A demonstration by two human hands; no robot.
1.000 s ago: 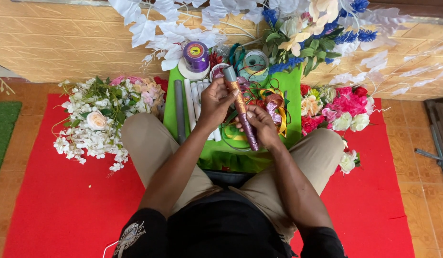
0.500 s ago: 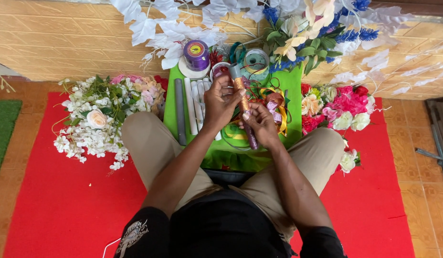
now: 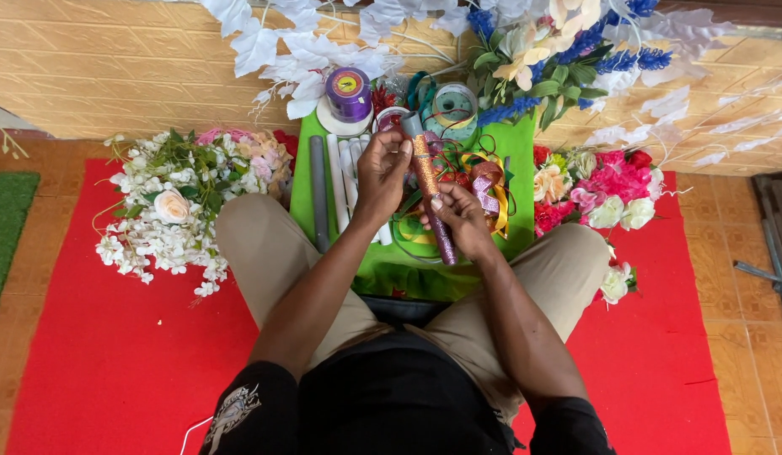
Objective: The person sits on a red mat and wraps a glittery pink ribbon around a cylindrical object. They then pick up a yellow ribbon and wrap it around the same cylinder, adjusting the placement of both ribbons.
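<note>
I sit cross-legged on a red mat with a green cloth spread in front of me. Both hands hold one grey tube wrapped in glittery ribbon, gold near the top and purple lower down. My left hand grips its upper part with the fingertips at the gold band. My right hand clasps the lower purple part from the right. The tube tilts from upper left to lower right above loops of gold and purple ribbon.
White and grey tubes lie on the cloth to the left. A purple ribbon spool and a teal one stand at the far edge. Artificial flowers lie at left and right; white leaves hang along the wall.
Both hands stay on the tube; my left fingers have shifted up to the gold band near its top. The tube keeps nearly the same tilt.
</note>
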